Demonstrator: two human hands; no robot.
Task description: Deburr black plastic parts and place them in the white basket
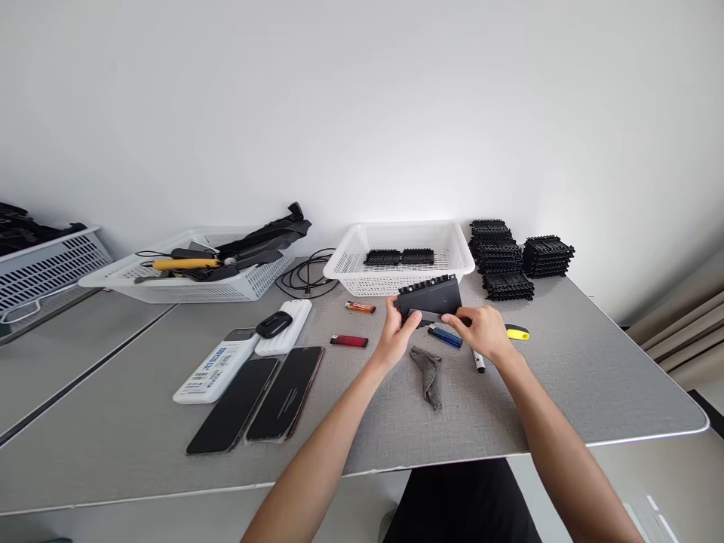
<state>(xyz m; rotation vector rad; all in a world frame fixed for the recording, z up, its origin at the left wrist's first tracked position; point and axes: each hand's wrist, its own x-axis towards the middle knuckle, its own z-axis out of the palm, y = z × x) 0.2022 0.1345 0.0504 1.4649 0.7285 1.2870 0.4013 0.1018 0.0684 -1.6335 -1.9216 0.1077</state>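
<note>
My left hand grips a black plastic part with a row of teeth along its upper edge, held tilted above the table. My right hand is closed around a knife; its flat grey blade lies along the part's lower edge, close to my left thumb. The knife's black and yellow handle end sticks out past my right hand. Below the part are a blue lighter, a crumpled grey cloth and a white pen-like stick, partly hidden by my right hand.
Behind my hands, a white basket holds black toothed pieces. Similar pieces are stacked to its right. Leftward are two lighters, phones, power banks, a coiled cable and a basket of black parts.
</note>
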